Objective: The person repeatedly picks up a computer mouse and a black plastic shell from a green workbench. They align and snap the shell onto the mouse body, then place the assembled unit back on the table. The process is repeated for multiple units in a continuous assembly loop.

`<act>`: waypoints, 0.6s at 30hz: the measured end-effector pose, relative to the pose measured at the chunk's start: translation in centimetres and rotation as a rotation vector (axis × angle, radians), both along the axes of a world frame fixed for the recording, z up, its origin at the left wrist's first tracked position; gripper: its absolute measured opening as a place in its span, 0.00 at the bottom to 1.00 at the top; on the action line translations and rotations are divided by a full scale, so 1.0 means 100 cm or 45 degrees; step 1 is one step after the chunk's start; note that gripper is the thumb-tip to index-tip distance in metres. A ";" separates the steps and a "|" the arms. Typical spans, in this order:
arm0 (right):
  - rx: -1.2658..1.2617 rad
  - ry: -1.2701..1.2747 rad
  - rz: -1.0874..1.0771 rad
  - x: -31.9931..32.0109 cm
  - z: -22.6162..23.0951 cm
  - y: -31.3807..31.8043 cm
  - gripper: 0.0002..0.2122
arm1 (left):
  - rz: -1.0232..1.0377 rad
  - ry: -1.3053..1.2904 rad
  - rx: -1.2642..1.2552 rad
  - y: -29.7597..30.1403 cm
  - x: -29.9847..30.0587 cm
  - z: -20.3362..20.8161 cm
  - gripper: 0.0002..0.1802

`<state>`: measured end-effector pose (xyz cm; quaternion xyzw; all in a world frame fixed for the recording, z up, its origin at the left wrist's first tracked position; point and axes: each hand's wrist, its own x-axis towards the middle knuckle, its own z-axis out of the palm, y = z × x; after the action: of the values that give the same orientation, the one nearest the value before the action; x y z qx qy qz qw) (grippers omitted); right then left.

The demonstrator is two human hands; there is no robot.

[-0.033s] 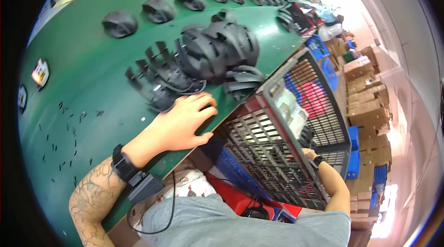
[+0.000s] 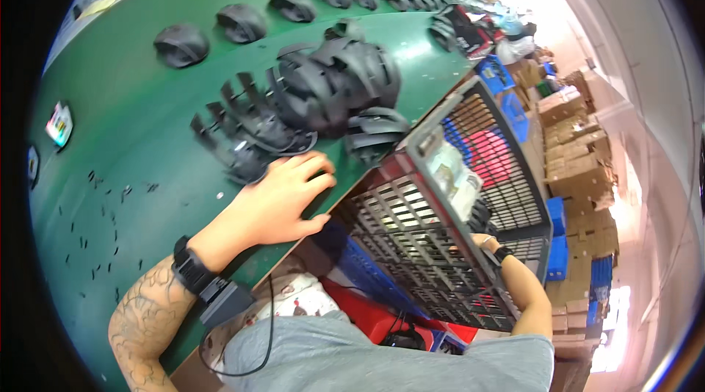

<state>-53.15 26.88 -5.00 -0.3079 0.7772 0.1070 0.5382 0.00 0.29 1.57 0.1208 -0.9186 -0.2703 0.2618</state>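
My left hand point(image 2: 286, 197) lies flat on the green table point(image 2: 132, 142) near its front edge, fingers spread, holding nothing. Its fingertips reach the edge of a pile of black plastic mouse shells point(image 2: 323, 91). A black band and a small box with a cable sit on that wrist point(image 2: 192, 267). My right hand point(image 2: 479, 241) reaches down into a dark lattice crate point(image 2: 411, 223) beside the table. Its fingers are hidden inside the crate, and a black watch point(image 2: 503, 253) is on that wrist.
A row of single black mouse shells point(image 2: 181, 44) runs along the far side of the table. Small black bits point(image 2: 103, 230) are scattered at the left. Blue crates point(image 2: 498, 76) and stacked cardboard boxes point(image 2: 580, 164) stand to the right.
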 end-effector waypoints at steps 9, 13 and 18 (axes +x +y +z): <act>-1.167 -0.230 -0.347 0.013 0.149 -0.076 0.32 | 0.016 0.054 -0.039 0.003 -0.001 0.006 0.22; -1.439 -0.048 -0.023 0.080 0.231 -0.130 0.41 | -0.003 0.085 -0.058 0.000 0.000 0.001 0.22; -1.362 -0.140 0.214 0.161 0.281 -0.204 0.42 | -0.027 0.054 -0.055 -0.003 0.002 -0.008 0.23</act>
<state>-37.01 6.50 23.10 -0.6050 0.6666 -0.2770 0.3361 0.19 0.00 0.78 0.0994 -0.9197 -0.2556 0.2810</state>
